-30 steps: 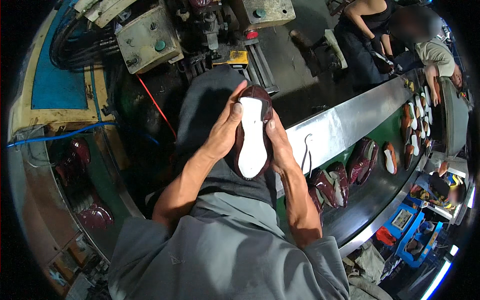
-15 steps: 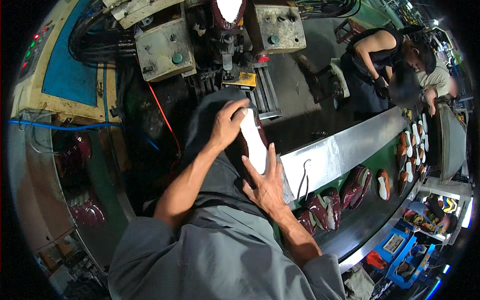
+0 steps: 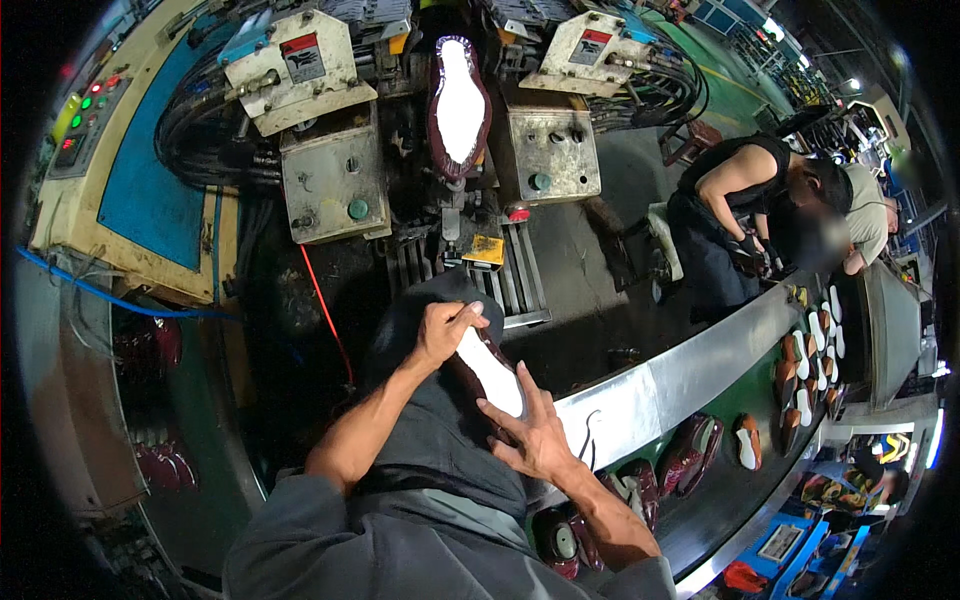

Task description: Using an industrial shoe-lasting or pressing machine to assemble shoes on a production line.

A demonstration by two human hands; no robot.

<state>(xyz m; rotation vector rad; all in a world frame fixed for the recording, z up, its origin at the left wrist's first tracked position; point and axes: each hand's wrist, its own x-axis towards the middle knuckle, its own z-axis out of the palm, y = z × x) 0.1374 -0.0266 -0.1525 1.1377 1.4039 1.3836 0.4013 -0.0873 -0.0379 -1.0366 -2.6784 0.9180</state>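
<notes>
A dark red shoe upper (image 3: 469,381) with a white insole on its underside lies sole-up across my lap, slanting from upper left to lower right. My left hand (image 3: 447,335) is closed over its far end, thumb on the white surface. At the near end, my right hand (image 3: 535,436) grips the edge, its fingers spread along the side and onto the white insole. Ahead of me, another dark red shoe upper (image 3: 439,140) with a white insole sits sole-up on the machine between two metal control boxes.
Control boxes (image 3: 333,180) with green buttons flank the machine. On my right runs a conveyor with a metal rim (image 3: 640,390), carrying dark red shoes (image 3: 690,455) and several brown ones. A person (image 3: 735,200) in dark clothes bends beyond it. Shoes (image 3: 165,465) sit on a left-hand shelf.
The view has tilted upward, bringing more of the machine and its mounted shoe upper into sight. Both hands keep hold of the shoe upper on my lap.
</notes>
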